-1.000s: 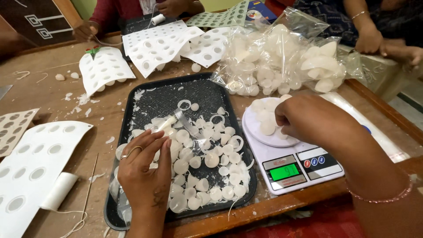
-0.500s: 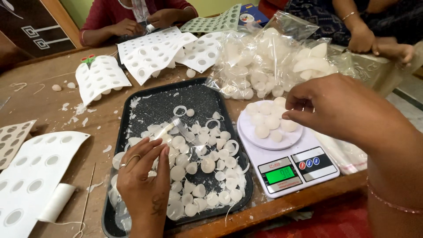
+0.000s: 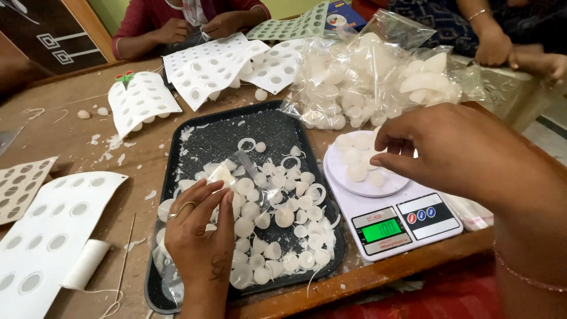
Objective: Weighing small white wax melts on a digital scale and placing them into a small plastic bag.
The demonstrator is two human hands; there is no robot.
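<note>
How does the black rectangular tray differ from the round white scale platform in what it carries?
The black rectangular tray carries many white discs, rings and scraps; the round white scale platform carries only a few discs. The left hand rests over the tray, the right hand over the platform. Both hold white discs.

left hand (image 3: 198, 227) curled, right hand (image 3: 446, 150) pinching.

Both forearms are bare, with no sleeves in view. The left hand (image 3: 198, 233) wears a thin gold-coloured ring on one finger, and a small dark mark, like a tattoo or drawn design, sits on its back near the wrist. The right hand (image 3: 449, 153) carries no ring that can be seen; a slim beaded bracelet circles the right wrist. The fingernails are short and unpainted.
</note>
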